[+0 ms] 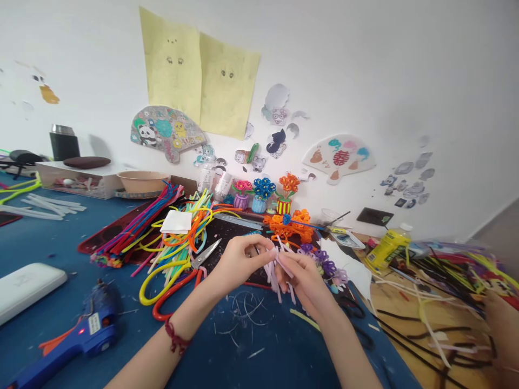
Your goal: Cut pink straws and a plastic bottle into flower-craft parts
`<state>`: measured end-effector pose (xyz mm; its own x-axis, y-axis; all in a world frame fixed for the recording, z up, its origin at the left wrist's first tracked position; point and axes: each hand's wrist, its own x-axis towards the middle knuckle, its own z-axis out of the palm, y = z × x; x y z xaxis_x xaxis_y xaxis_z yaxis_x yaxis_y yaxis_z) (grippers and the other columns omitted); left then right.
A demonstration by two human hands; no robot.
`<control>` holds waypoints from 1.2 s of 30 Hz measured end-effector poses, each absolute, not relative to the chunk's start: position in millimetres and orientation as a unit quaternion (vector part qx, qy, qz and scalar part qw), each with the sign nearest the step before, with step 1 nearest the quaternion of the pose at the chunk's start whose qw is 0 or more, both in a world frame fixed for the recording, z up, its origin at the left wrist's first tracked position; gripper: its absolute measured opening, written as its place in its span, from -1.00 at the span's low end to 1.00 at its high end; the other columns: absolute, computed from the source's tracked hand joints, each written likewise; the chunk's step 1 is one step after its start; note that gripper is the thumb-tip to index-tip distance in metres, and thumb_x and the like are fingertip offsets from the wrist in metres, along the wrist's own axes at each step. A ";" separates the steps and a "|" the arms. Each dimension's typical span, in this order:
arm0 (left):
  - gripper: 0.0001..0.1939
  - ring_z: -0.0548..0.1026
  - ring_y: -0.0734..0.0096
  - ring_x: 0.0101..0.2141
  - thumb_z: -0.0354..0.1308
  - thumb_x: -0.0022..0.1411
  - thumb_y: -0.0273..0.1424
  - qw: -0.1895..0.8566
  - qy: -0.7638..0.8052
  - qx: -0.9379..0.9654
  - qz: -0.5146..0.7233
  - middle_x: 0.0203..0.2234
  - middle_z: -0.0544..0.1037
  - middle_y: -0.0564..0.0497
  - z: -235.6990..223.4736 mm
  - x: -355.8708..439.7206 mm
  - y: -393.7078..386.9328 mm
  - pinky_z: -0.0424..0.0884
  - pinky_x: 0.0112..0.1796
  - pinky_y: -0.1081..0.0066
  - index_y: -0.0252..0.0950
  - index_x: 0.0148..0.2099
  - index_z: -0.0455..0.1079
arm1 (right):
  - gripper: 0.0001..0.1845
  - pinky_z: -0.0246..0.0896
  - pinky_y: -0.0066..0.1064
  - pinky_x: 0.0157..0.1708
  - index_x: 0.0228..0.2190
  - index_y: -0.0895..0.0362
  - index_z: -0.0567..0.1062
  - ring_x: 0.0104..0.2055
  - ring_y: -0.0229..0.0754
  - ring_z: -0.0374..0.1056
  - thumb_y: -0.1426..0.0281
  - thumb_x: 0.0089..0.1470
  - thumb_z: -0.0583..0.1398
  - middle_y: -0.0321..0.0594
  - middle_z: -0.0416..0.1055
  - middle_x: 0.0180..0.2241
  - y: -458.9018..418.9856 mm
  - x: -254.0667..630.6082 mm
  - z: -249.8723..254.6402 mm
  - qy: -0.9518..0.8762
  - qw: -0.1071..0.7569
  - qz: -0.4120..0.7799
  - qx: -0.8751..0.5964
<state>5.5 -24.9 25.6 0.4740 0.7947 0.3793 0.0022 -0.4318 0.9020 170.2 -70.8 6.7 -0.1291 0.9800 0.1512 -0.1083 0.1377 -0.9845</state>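
Observation:
Both hands meet at the middle of the table over a bunch of short pale lilac pipe cleaners (277,281). My left hand (245,258) pinches the pale pieces between thumb and fingertips. Close against it, my right hand (300,275) has its fingers bent round the same bunch, and several ends stick out below and above. Just left of my left hand lie scissors (174,275) with yellow and red handles, blades apart. Orange pipe-cleaner flowers (294,224) and purple ones (320,262) lie behind and to the right of my hands.
A blue glue gun (87,332) with a red light lies at left, near a white case (30,289). Coloured pipe cleaners (138,221) fill a dark tray. Small flower pots (259,202) stand by the wall. At right are a yellow bottle (388,248) and another person's hand (503,324).

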 end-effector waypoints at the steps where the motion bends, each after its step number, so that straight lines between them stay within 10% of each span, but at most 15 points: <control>1: -0.74 0.33 0.51 -0.50 0.22 0.13 -0.23 0.476 0.266 0.718 0.433 -0.47 0.50 0.02 26.2 5.1 -25.3 0.24 -0.45 0.53 -0.36 -0.33 0.48 | -0.53 0.01 -0.52 -0.65 -0.64 0.21 0.43 -0.67 -0.37 0.16 0.10 0.07 0.21 -0.29 0.31 -0.66 -70.9 170.6 6.9 -0.544 0.519 0.525 -0.399; 11: -0.74 0.30 0.55 -0.57 0.20 0.13 -0.23 0.503 0.285 0.703 0.414 -0.50 0.51 0.03 25.6 4.5 -26.2 0.19 -0.55 0.55 -0.35 -0.27 0.49 | -0.65 -0.08 -0.56 -0.65 -0.44 0.24 0.55 -0.65 -0.40 0.06 0.16 0.00 0.29 -0.37 0.23 -0.70 -69.9 174.1 6.1 -0.546 0.495 0.515 -0.438; 20: -0.75 0.20 0.60 -0.67 0.16 0.08 -0.26 0.479 0.356 0.647 0.475 -0.64 0.37 0.10 27.4 3.9 -23.1 0.10 -0.65 0.58 -0.37 -0.35 0.48 | -0.56 -0.02 -0.54 -0.68 -0.43 0.23 0.56 -0.67 -0.40 0.10 0.11 -0.23 0.40 -0.40 0.19 -0.68 -56.7 195.1 -3.3 -0.396 0.655 0.414 -0.492; 30: -0.70 0.12 0.64 -0.73 0.05 0.19 -0.19 0.453 0.367 0.548 0.600 -0.72 0.29 0.16 33.4 0.2 -21.3 -0.01 -0.69 0.61 -0.35 -0.33 0.40 | -0.51 -0.03 -0.49 -0.68 -0.52 0.22 0.53 -0.67 -0.35 0.12 -0.01 -0.15 0.31 -0.36 0.23 -0.69 -51.3 188.6 -13.0 -0.472 0.594 0.352 -0.548; 36: -0.66 0.18 0.61 -0.71 -0.05 0.24 -0.28 0.437 0.373 0.670 0.470 -0.73 0.31 0.13 27.3 0.5 -21.6 0.05 -0.67 0.61 -0.34 -0.48 0.38 | -0.50 0.04 -0.49 -0.66 -0.39 0.24 0.55 -0.65 -0.34 0.15 0.02 -0.15 0.32 -0.32 0.30 -0.62 -50.5 188.2 -14.5 -0.482 0.598 0.337 -0.544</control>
<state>0.5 -21.6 27.3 0.2795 0.9109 0.3035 0.0892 -0.3394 0.9364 188.2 -50.5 -14.5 0.3070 0.9283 0.2096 0.1224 0.1799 -0.9760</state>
